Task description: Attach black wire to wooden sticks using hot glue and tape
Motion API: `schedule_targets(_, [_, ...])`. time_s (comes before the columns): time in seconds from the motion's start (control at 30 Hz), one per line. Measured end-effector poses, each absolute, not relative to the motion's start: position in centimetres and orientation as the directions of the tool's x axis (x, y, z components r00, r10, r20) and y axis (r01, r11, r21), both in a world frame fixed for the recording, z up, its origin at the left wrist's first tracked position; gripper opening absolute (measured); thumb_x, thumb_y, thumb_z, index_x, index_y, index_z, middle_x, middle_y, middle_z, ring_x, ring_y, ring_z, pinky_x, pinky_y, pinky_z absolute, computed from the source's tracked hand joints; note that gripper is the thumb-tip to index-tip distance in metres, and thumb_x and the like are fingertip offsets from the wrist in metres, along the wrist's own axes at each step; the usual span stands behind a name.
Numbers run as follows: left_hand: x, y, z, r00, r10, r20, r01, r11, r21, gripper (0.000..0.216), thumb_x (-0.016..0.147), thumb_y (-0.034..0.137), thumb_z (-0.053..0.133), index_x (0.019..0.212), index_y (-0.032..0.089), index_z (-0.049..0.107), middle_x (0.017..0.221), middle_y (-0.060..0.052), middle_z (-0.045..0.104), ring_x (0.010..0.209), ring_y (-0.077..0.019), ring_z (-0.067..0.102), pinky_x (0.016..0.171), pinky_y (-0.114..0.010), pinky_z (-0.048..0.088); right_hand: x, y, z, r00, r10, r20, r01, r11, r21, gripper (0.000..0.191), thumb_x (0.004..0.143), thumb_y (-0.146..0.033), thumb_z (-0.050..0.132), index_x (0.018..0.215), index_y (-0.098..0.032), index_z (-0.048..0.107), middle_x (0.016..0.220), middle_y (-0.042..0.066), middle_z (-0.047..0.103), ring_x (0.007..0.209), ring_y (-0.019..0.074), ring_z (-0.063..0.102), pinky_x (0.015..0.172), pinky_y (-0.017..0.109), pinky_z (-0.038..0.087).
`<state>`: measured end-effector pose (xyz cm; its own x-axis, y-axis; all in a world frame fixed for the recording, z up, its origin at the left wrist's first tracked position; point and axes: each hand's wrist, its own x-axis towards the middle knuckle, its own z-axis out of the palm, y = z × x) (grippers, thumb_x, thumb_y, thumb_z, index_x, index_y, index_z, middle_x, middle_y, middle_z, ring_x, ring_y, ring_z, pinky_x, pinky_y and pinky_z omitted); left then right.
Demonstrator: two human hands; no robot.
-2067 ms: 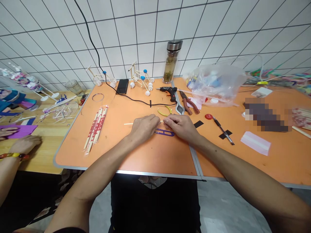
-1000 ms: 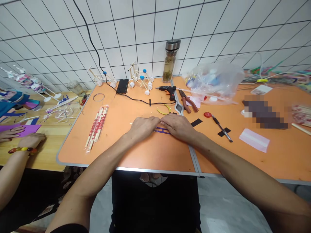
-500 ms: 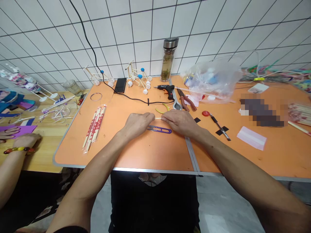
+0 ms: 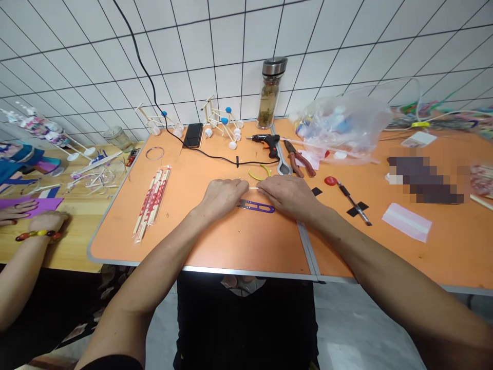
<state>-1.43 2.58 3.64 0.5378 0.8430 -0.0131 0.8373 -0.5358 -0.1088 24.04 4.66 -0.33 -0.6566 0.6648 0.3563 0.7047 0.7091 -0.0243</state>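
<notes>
Between my two hands a short pale wooden stick (image 4: 253, 188) shows, its ends hidden under my fingers. My left hand (image 4: 224, 195) is closed on its left end, and my right hand (image 4: 287, 194) on its right end. Just below the stick, purple thread snips (image 4: 260, 206) lie on the orange table (image 4: 231, 244), their tips partly behind my left hand. A yellow curved piece (image 4: 260, 173) rests right behind the stick. Farther back are a black glue gun (image 4: 267, 143) and red-handled pliers (image 4: 299, 159).
Packaged chopsticks (image 4: 152, 203) lie at left. Behind stand stick models (image 4: 222, 122), a phone (image 4: 193, 135) and a glass tea bottle (image 4: 268, 95). A plastic bag (image 4: 341, 128) and a pen (image 4: 353, 203) are at right. A co-worker's hands (image 4: 48, 221) rest at the far left.
The view has shifted slightly, moving everything a little to the right in the picture. My hands keep the same hold on the stick.
</notes>
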Motion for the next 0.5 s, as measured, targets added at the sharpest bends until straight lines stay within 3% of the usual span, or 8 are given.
schedule_targets(0.13, [-1.5, 2.7, 3.4, 0.530, 0.848, -0.001, 0.845, -0.529, -0.079, 0.020, 0.117, 0.025, 0.051, 0.124, 0.023, 0.070, 0.117, -0.007, 0.084, 0.100, -0.0270, 0.078, 0.067, -0.038, 0.037, 24.3, 4.5, -0.3, -0.634, 0.665, 0.395, 0.718, 0.696, -0.020, 0.038, 0.119, -0.027, 0.044, 0.107, -0.020, 0.079, 0.094, 0.009, 0.084, 0.088, 0.0264, 0.075, 0.070, 0.038, 0.033])
schedule_targets(0.37, [-0.5, 2.5, 2.6, 0.557, 0.830, 0.025, 0.829, -0.554, -0.079, 0.024, 0.116, 0.021, 0.051, 0.129, 0.022, 0.071, 0.119, -0.009, 0.083, 0.104, -0.0268, 0.077, 0.072, -0.036, 0.044, 23.4, 4.1, -0.3, -0.612, 0.719, 0.328, 0.738, 0.669, -0.088, 0.030, 0.116, -0.023, 0.049, 0.101, -0.020, 0.075, 0.095, 0.009, 0.083, 0.090, 0.0262, 0.076, 0.073, 0.036, 0.037])
schedule_targets(0.5, [0.0, 2.1, 2.6, 0.578, 0.816, 0.020, 0.815, -0.576, -0.065, 0.027, 0.117, 0.021, 0.047, 0.130, 0.024, 0.071, 0.118, -0.006, 0.084, 0.104, -0.0254, 0.078, 0.067, -0.037, 0.038, 22.9, 3.6, -0.4, -0.648, 0.694, 0.315, 0.709, 0.700, -0.084, 0.031, 0.114, -0.018, 0.047, 0.095, -0.021, 0.071, 0.088, 0.008, 0.080, 0.086, 0.0257, 0.075, 0.074, 0.036, 0.038])
